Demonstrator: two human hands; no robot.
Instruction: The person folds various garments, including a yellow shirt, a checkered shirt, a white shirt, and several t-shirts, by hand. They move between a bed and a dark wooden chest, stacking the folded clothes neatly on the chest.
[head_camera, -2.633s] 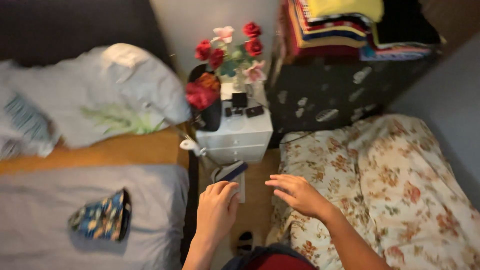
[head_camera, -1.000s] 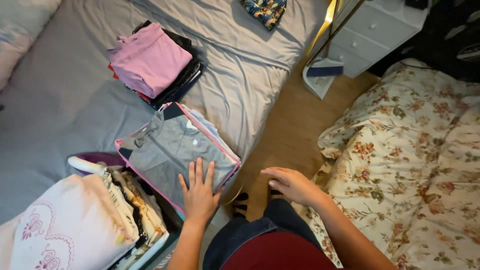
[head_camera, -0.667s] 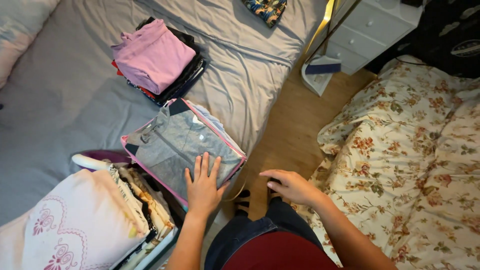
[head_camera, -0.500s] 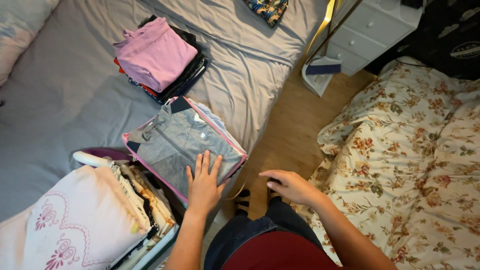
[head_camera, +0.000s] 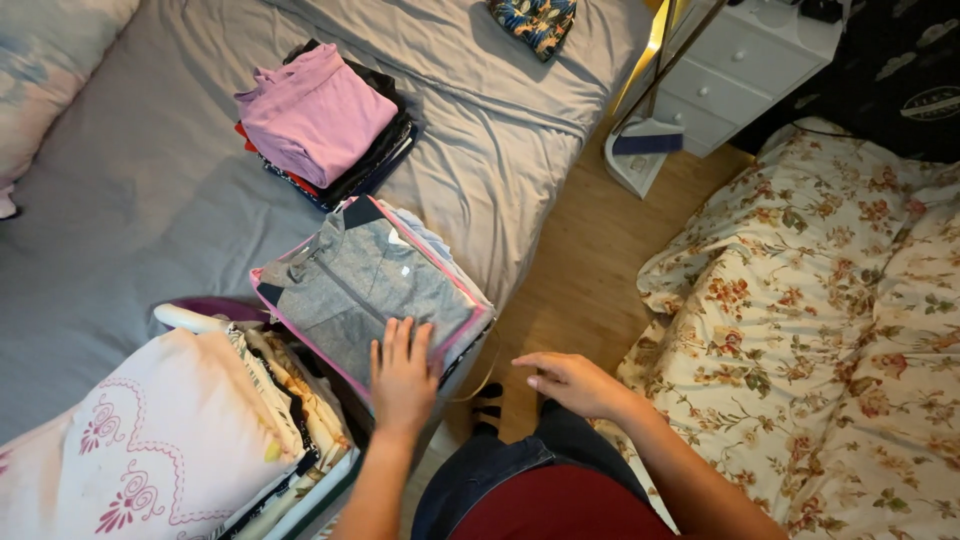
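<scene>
Left hand (head_camera: 402, 375) flat with fingers spread on a folded grey knit shirt (head_camera: 355, 285) topping a pink-edged clothes stack at the grey-sheeted bed (head_camera: 120, 200) edge, right hand (head_camera: 570, 380) loosely open, empty, above wooden floor (head_camera: 585, 270), folded lilac top (head_camera: 315, 110) on a dark pile behind, floral quilt (head_camera: 830, 320) at right

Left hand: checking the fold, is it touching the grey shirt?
Touching. The head view shows the left hand flat, fingers spread on the grey shirt.
</scene>
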